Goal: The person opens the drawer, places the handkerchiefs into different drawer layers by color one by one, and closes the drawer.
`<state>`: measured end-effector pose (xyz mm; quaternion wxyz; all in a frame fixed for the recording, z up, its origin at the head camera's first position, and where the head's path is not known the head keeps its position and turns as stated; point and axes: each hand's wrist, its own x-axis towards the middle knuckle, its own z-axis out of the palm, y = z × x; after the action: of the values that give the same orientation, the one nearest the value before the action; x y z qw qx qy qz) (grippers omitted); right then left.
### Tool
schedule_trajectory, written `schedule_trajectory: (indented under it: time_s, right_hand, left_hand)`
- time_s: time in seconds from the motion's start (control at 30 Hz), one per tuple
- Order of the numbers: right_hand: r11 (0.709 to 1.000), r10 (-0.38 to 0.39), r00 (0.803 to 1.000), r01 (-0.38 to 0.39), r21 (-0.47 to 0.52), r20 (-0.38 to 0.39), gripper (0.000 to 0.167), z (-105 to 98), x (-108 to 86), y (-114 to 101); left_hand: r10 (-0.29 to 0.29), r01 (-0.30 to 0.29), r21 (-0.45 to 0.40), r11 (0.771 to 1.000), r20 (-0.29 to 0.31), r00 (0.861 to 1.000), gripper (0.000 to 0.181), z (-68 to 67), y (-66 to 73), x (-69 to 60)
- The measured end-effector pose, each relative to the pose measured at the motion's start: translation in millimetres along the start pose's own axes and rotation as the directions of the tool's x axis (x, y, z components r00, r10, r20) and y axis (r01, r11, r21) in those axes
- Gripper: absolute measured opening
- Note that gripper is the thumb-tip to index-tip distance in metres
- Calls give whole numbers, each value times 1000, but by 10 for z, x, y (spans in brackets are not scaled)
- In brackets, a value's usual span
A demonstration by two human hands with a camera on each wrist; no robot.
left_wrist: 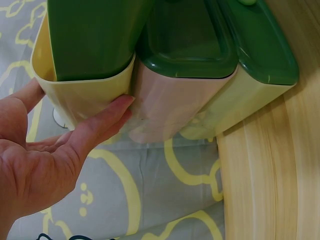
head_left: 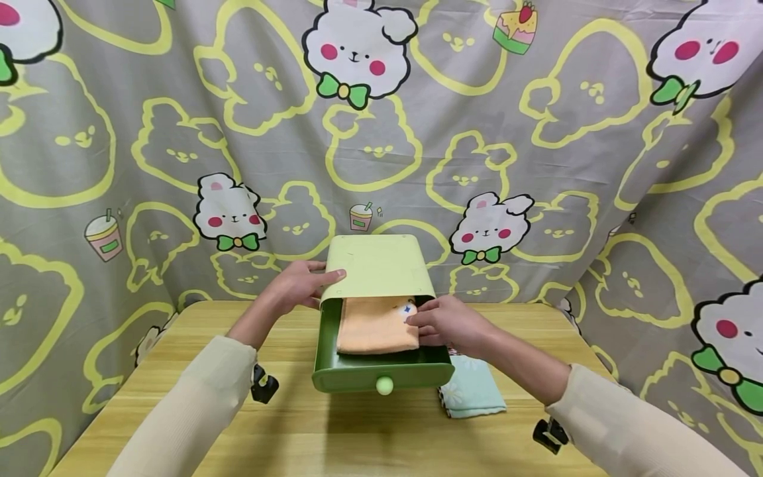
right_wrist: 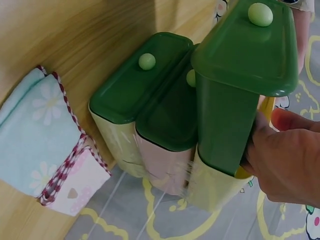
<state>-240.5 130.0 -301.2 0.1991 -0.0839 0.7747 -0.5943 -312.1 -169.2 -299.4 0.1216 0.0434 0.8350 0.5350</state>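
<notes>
A folded orange towel (head_left: 372, 328) lies in the pulled-out green drawer (head_left: 336, 377) of a pale yellow box (head_left: 378, 265). My right hand (head_left: 456, 324) reaches in over the drawer's right wall and pinches the towel's right edge; some of its fingertips are hidden. On the box's left side rest the fairly straight fingers of my left hand (head_left: 301, 285), with the thumb over the top. In the right wrist view the drawer's round light green knob (right_wrist: 260, 15) sticks out from its front.
Below are a pink box (left_wrist: 172, 100) and another pale box (left_wrist: 240, 105), their green drawers pushed in. A folded light blue cloth (head_left: 473, 391) lies on the wooden table (head_left: 268, 437) to the right, beside a pink-white cloth (right_wrist: 82, 187). A patterned curtain (head_left: 381, 165) hangs behind.
</notes>
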Motion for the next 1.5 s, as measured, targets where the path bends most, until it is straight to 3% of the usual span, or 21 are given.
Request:
schedule_trajectory:
  time_s: [0.3,1.0,1.33,1.5]
  right_hand:
    - [999,24,993,-27,30,116,58,-69,-64,-57]
    - [1000,-11,990,9,17,143,57,-227,-186,-205]
    - [997,-67,987,59,56,143,55,-190,-317,-269]
    - [993,-102,976,88,80,194,50,-130,-378,-291]
  left_hand:
    - [1,-1,1,1000,0,1000,81,9,5,-1]
    - [-3,3,6,1000,2,1000,83,-3,4,-7]
    - [-9,9,12,1000,2,1000,84,0,10,-8]
    - [-11,11,17,1000,2,1000,84,2,16,-14]
